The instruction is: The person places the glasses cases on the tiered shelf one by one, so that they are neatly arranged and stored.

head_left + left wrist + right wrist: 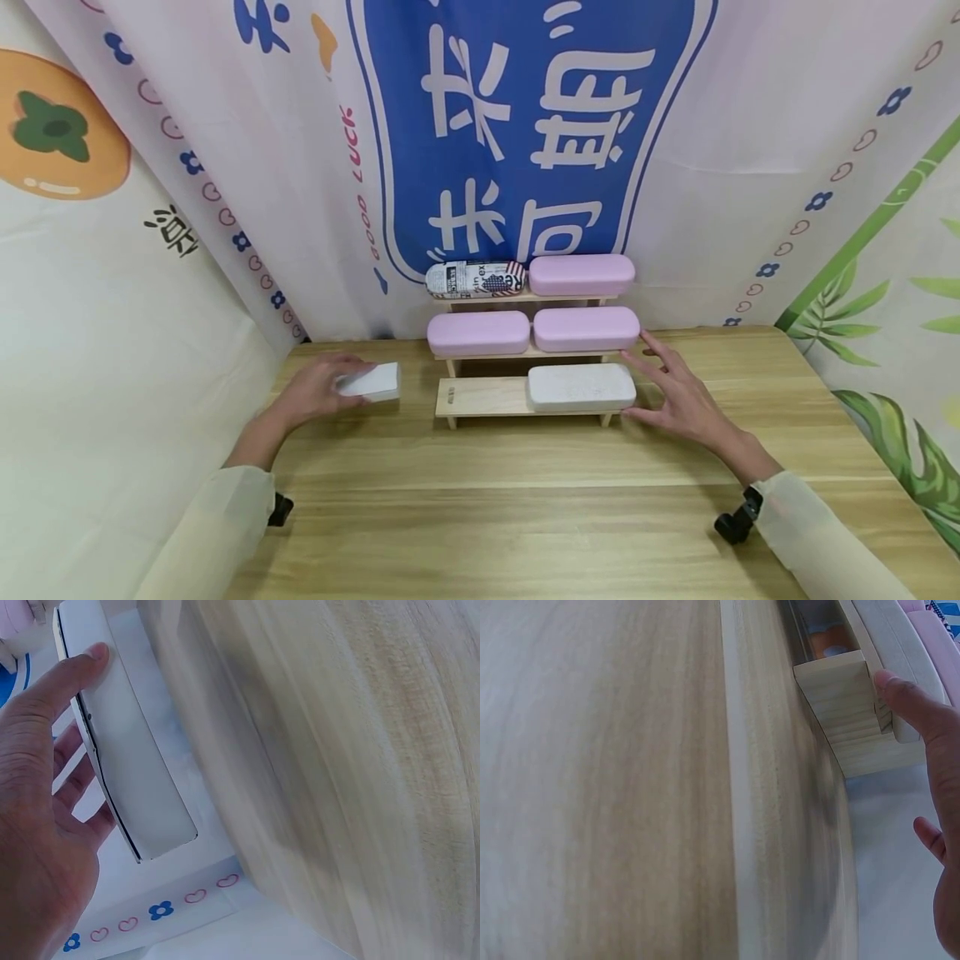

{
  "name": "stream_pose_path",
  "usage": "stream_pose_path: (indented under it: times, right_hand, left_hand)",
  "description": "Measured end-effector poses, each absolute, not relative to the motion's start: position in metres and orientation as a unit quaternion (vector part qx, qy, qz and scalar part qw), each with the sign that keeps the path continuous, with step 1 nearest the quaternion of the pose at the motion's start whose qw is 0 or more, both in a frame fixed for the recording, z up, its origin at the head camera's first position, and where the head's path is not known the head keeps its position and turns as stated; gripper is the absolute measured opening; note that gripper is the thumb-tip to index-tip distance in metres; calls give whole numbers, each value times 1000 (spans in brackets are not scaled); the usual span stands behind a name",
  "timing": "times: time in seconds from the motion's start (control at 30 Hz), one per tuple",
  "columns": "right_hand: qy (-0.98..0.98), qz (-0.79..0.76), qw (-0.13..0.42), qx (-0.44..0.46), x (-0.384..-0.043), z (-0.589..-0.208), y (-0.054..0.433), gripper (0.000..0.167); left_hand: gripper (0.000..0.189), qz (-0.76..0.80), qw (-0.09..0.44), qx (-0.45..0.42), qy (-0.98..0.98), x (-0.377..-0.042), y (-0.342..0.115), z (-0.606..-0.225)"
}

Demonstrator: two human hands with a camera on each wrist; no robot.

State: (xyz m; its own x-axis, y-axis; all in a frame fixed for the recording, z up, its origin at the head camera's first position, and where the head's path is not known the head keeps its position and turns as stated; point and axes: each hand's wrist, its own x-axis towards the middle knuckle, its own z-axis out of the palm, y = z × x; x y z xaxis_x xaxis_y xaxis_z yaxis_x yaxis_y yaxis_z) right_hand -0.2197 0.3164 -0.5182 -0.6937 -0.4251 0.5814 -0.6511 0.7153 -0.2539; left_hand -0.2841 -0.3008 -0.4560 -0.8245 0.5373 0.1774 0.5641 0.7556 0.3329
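Observation:
Between the thumb and fingers of my left hand is a white glasses case, held above the table left of the rack. A dark seam runs along the case's long side in the left wrist view. My right hand is at the right end of a three-step wooden rack, fingers spread, thumb at the bottom step's edge. On that step, a textured white glasses case lies at the right, beside bare wood. Pink glasses cases fill the middle step.
On the top step, a newspaper-print glasses case lies left of another pink case. A printed curtain hangs close behind the rack. The wooden table extends in front.

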Motion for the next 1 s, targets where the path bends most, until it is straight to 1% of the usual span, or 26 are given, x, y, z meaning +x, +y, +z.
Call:
stream_pose_path:
  times: [0.43,0.67,1.0]
  right_hand:
    - [-893,230,247,299,-219,-517,316,103]
    - [-894,231,245,296,-219,-517,317,105]
    - [-896,233,239,292,-219,-517,317,105]
  left_hand:
    - [61,-188,40,-307,-932,-279,-294,-452]
    - [59,-196,63,-337,-919,-277,-287,-451]
    - [60,-202,63,-345,-914,-271,-278,-448]
